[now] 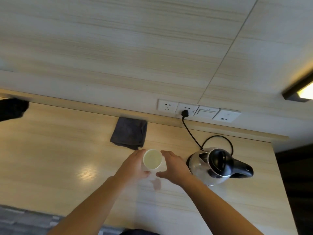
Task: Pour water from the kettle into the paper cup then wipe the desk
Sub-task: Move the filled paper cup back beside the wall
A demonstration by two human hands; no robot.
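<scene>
Both bare forearms come in from the bottom edge over the light wood-grain surface (50, 158). Small wet puddle (157, 183) on the surface just nearside of the hands, between the wrists. Left hand (135, 164) and right hand (174, 165) flank the white paper cup (152, 159), one each side. Grip state: both hands cupped open around the cup, fingers curved along its wall, thumbs nearly meeting under its near side; left palm looks in contact, right fingertips at or just off the wall, can't tell which from the blur. Cup upright, rim facing the camera, pale liquid visible inside. Stainless steel electric kettle with black lid and black handle (218, 165) stands upright just right of the right hand, handle pointing right, not touched. Its black power cord (190, 133) loops behind it and runs up to a black plug (185, 113) in the second of four white wall plates (198, 110) mounted right above the back of the surface. Folded dark grey cloth (129, 133) lies flat beyond the cup, slightly left, near the back edge, apart from both hands. Dark blurred object (11, 107) at far left edge, unidentifiable. Pale striped wall panel (135, 48) behind; lit lamp fixture (303, 92) at upper right.
</scene>
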